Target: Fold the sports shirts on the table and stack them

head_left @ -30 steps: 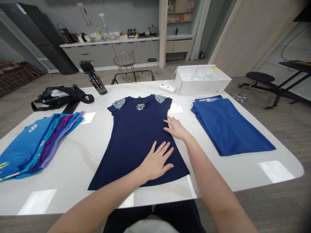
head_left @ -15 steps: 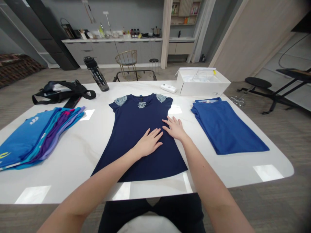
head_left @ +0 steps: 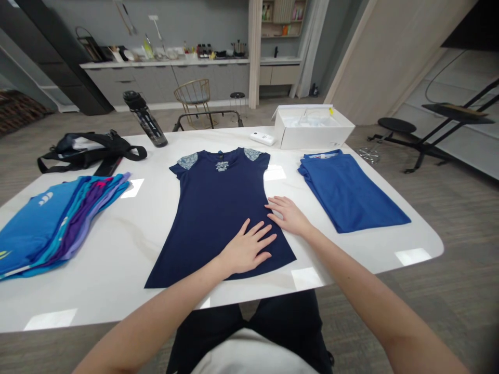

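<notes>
Home-like open-plan room: kitchen counter (head_left: 163, 65) along back wall with bottles and utensils (hung above too), gold wire chair (head_left: 194, 96), wooden shelf niche (head_left: 284, 18), curtain (head_left: 312, 47), patterned sofa (head_left: 19, 104) far left, wood-look floor (head_left: 448, 208).

A navy shirt (head_left: 218, 208) lies spread flat on the white table (head_left: 117, 249). The left hand (head_left: 245, 249) rests palm down, fingers spread, on the shirt's lower right part; the right hand (head_left: 290, 215) lies flat on the shirt's right edge. Right of the shirt lies a folded blue garment (head_left: 351, 192); left of it, a stack of colourful garments (head_left: 54, 221).
</notes>
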The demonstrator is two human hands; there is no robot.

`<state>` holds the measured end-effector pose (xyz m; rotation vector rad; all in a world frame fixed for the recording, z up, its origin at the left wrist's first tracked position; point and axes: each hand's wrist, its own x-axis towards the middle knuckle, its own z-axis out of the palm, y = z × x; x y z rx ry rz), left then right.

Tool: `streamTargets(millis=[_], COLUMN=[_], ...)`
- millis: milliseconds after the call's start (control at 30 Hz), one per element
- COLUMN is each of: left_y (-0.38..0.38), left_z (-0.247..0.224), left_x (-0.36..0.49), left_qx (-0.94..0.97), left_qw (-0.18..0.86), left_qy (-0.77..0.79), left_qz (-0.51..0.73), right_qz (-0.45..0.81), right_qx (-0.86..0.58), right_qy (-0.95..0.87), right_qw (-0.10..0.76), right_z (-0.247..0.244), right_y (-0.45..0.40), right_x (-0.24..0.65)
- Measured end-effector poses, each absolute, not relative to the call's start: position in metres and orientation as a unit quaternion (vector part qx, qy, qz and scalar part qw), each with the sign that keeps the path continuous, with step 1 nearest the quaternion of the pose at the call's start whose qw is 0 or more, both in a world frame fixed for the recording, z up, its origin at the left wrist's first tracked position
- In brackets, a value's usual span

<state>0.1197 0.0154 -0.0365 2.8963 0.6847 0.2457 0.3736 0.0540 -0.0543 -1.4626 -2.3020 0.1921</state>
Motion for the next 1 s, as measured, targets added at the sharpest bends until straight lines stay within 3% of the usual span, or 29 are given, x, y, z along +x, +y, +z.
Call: streamTargets(millis=[200,433,633,767,1000], left_y=[0.002,0.0,0.004,0.008,0.017], left_z=[-0.033,-0.035,-0.035,-0.029,-0.025], left_x=[0.122,0.121,0.115,0.11,0.103], left_qx=[0.97,0.961,0.946,0.924,0.893], left_qw=[0.071,0.111,0.174,0.216,0.257], left_qy=[0.215,0.226,0.215,0.235,0.288], left_qz=[0.084,0.117,0.171,0.213,0.231], right_qz=[0.055,0.086,0.076,0.064,0.074], right_qx=[-0.526,-0.522,-0.538,-0.578,-0.662], right_qy=[-0.821,-0.799,-0.799,-0.774,-0.673], right_qw=[0.215,0.286,0.26,0.25,0.32], right_z=[-0.056,-0.061,-0.053,-0.055,-0.064], right_y=[0.057,0.059,0.068,0.111,0.225], right_x=[0.372,0.38,0.374,0.369,0.372])
